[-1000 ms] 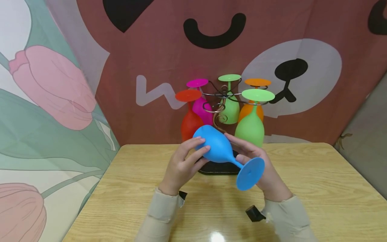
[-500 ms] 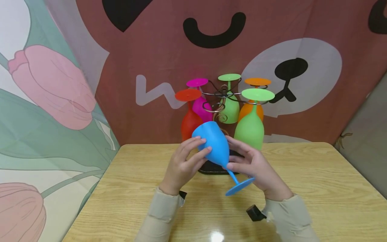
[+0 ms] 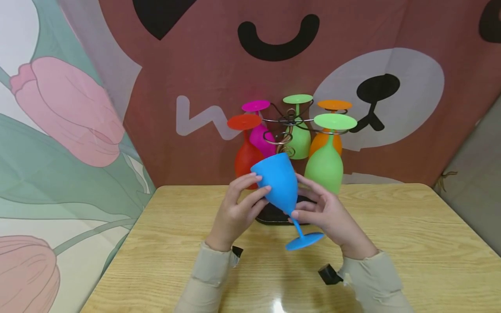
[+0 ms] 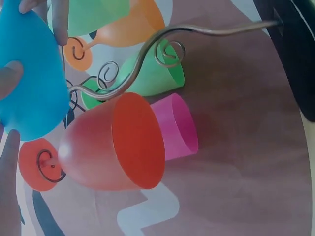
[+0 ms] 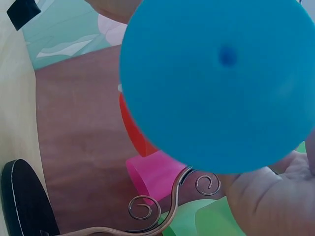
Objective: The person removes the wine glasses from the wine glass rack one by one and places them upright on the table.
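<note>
A blue wine glass (image 3: 279,182) is held in the air by both hands, its rim tilted up to the left and its foot down to the right. My left hand (image 3: 238,213) grips the bowl near the rim. My right hand (image 3: 330,217) holds the bowl's lower right side, thumb by the top of the stem. In the left wrist view the blue bowl (image 4: 34,88) fills the left edge with fingers on it. The round foot (image 5: 211,108) hides much of the right hand in the right wrist view.
Behind stands a scrolled metal glass rack (image 3: 291,119) on a black base (image 3: 270,216). Upside down on it hang red (image 3: 247,158), magenta (image 3: 262,140), orange (image 3: 335,104) and two green glasses (image 3: 325,171). A printed cloth (image 3: 195,65) backs the wooden table (image 3: 164,256).
The blue glass has turned more upright: its foot has swung down and left, its rim has risen. My right hand has shifted its fingers along the bowl; the left has barely moved.
</note>
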### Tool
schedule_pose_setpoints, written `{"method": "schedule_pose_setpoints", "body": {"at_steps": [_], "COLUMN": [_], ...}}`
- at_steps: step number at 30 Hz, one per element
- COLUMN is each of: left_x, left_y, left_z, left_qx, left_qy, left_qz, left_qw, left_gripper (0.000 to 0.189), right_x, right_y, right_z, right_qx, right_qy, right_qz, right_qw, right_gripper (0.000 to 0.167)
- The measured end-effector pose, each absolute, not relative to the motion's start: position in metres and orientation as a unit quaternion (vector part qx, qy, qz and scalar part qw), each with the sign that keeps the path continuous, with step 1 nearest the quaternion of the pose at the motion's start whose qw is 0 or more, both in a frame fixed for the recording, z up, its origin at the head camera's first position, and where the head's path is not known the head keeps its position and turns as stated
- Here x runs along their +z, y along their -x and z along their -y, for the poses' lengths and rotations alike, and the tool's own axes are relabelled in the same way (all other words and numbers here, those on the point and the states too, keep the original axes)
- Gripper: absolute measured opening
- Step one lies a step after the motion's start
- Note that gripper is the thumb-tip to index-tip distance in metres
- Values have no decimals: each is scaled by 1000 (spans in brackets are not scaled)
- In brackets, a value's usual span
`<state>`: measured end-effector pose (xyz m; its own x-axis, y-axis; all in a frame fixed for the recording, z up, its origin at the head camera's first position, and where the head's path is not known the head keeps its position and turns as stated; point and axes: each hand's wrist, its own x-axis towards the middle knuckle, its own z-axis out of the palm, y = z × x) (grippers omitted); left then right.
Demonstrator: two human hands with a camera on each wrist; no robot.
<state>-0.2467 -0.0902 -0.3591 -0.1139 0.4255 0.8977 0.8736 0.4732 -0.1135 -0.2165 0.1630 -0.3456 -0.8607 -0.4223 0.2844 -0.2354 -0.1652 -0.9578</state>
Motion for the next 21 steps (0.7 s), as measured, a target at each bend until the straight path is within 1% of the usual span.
{"method": "schedule_pose_setpoints", "body": {"at_steps": [3, 5, 7, 10, 13, 16, 21], "left_x": [-360, -360, -360, -361, -359, -357, -354], "left_y": [247, 246, 244, 239, 233, 229, 226], "left_z": [88, 84, 80, 72, 67, 66, 67], "left_qx": [-283, -335, -405, -512, -602, -656, -711], "left_qy": [457, 448, 435, 396, 352, 314, 276], "left_qz": [693, 679, 663, 646, 631, 624, 617], "left_qw": [481, 475, 454, 404, 340, 286, 192], "left_gripper": [32, 31, 32, 35, 42, 50, 60], "right_x": [-345, -344, -345, -346, -347, -348, -348], "right_y": [216, 215, 215, 216, 216, 217, 217], "right_z": [-161, -159, -158, -156, -155, -155, -153], "right_qx": [-721, -718, -714, -705, -697, -690, -684], "right_qy": [247, 243, 244, 246, 245, 240, 240], "right_qz": [-645, -650, -656, -665, -674, -682, -689], "right_qw": [54, 47, 40, 28, 17, 9, 2], "right_gripper": [81, 81, 81, 80, 79, 80, 81]}}
